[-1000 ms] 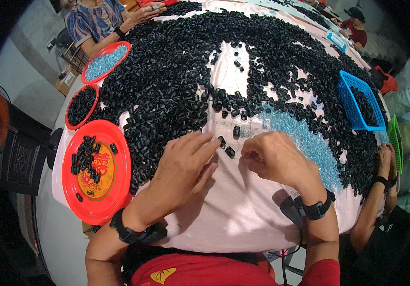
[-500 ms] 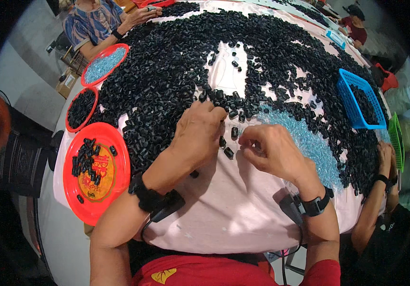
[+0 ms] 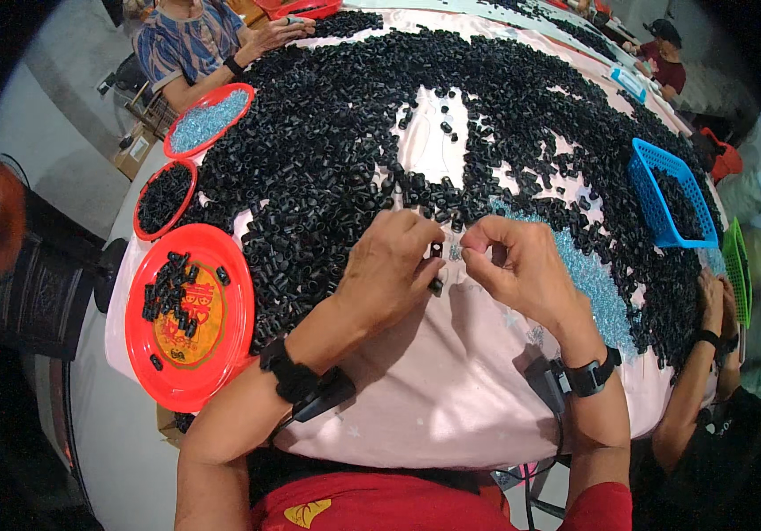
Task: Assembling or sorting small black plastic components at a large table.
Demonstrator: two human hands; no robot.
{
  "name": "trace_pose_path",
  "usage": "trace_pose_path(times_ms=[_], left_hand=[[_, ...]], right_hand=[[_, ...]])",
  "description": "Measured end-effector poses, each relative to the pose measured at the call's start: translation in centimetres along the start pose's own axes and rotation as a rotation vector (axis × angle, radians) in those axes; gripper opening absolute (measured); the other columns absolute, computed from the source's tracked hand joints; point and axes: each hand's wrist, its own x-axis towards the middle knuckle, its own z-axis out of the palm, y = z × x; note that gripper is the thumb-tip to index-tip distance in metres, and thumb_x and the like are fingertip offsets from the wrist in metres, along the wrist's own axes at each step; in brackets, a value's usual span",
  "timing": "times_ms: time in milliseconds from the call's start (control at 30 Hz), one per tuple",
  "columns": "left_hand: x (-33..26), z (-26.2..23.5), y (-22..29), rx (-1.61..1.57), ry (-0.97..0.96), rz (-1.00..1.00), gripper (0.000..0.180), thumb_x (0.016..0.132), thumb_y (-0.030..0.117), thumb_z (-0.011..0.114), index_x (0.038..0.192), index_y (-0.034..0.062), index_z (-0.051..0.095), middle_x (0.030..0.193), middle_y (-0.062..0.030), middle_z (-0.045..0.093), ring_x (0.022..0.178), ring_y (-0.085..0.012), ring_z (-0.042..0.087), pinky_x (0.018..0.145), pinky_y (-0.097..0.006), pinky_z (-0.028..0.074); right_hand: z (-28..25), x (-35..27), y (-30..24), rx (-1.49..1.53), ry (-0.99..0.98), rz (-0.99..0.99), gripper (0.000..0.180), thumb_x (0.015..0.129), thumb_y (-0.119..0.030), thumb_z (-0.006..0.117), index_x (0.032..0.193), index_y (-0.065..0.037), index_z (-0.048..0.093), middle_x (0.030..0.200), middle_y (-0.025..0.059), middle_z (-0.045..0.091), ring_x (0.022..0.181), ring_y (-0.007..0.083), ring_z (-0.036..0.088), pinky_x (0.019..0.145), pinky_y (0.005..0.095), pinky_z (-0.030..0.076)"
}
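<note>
My left hand (image 3: 387, 267) is closed, its thumb and forefinger pinching a small black cylindrical piece (image 3: 436, 250). A second black piece (image 3: 436, 287) shows just below that thumb, on the pale cloth. Close by on the right, my right hand (image 3: 526, 265) has its thumb and forefinger pressed together; what they hold, if anything, is too small to make out. A few tiny clear bits lie between the two hands. Beyond my fingers spreads a wide heap of black pieces (image 3: 327, 177). A pile of small clear bluish pieces (image 3: 588, 283) lies to the right of my right hand.
On the left stand a red plate (image 3: 237, 354) with some black pieces, a red bowl (image 3: 193, 190) of black pieces and another red bowl (image 3: 247, 99) of clear pieces. A blue basket (image 3: 677, 230) and a green basket (image 3: 736, 265) are at right. Other people sit around the table.
My left hand has come lower and its fingers have closed on a black piece from the cloth. My right hand has moved slightly right, still pinched. The view has shifted a little.
</note>
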Motion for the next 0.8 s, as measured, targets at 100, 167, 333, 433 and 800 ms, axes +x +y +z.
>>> trace_pose_path(times_ms=[100, 167, 333, 433, 800], left_hand=[[-1.6, -1.7, 0.3, -0.202, -0.003, -0.125, 0.027, 0.089, 0.012, 0.072, 0.115, 0.0051, 0.069, 0.098, -0.0134, 0.069, 0.086, -0.0256, 0.069, 0.079, -0.035, 0.055], [-2.6, -2.5, 0.3, -0.411, -0.005, -0.229, 0.027, 0.091, 0.007, 0.069, 0.118, 0.0031, 0.068, 0.097, -0.0111, 0.073, 0.077, -0.0136, 0.071, 0.070, -0.026, 0.056], [-3.9, -2.3, -0.2, -0.665, -0.087, -0.431, 0.029, 0.094, 0.004, 0.066, 0.123, 0.0037, 0.066, 0.100, 0.0001, 0.069, 0.087, -0.0046, 0.065, 0.075, -0.025, 0.055], [-4.6, -2.3, -0.6, -1.012, -0.132, -0.500, 0.030, 0.096, 0.003, 0.065, 0.126, 0.0029, 0.065, 0.106, 0.0003, 0.067, 0.092, -0.0056, 0.064, 0.080, -0.024, 0.055], [-5.3, -1.4, 0.0, -1.332, -0.132, -0.485, 0.031, 0.098, 0.002, 0.067, 0.127, 0.0036, 0.057, 0.119, -0.0062, 0.070, 0.111, -0.0115, 0.067, 0.092, -0.026, 0.054]], right_hand=[[0.4, -0.1, -0.1, 0.076, -0.025, 0.039, 0.011, 0.082, -0.011, 0.068, 0.085, -0.001, 0.070, 0.068, 0.0113, 0.066, 0.053, 0.0192, 0.059, 0.053, 0.0335, 0.046], [0.6, -0.1, -0.4, 0.095, -0.039, 0.016, 0.012, 0.082, -0.011, 0.069, 0.088, -0.001, 0.071, 0.069, 0.0110, 0.066, 0.054, 0.0177, 0.059, 0.054, 0.0324, 0.045], [1.2, -0.6, -0.7, 0.234, -0.047, 0.000, 0.013, 0.088, -0.010, 0.071, 0.098, -0.002, 0.075, 0.079, 0.0063, 0.071, 0.063, 0.0096, 0.060, 0.055, 0.0266, 0.045], [1.4, -0.5, -0.8, 0.232, -0.013, -0.038, 0.011, 0.091, -0.009, 0.072, 0.100, -0.003, 0.076, 0.084, 0.0035, 0.073, 0.067, 0.0065, 0.061, 0.056, 0.0238, 0.044], [3.9, -0.9, -0.7, 0.375, -0.036, -0.100, 0.012, 0.092, -0.010, 0.074, 0.102, -0.007, 0.078, 0.087, 0.0030, 0.075, 0.072, 0.0061, 0.065, 0.054, 0.0210, 0.043]])
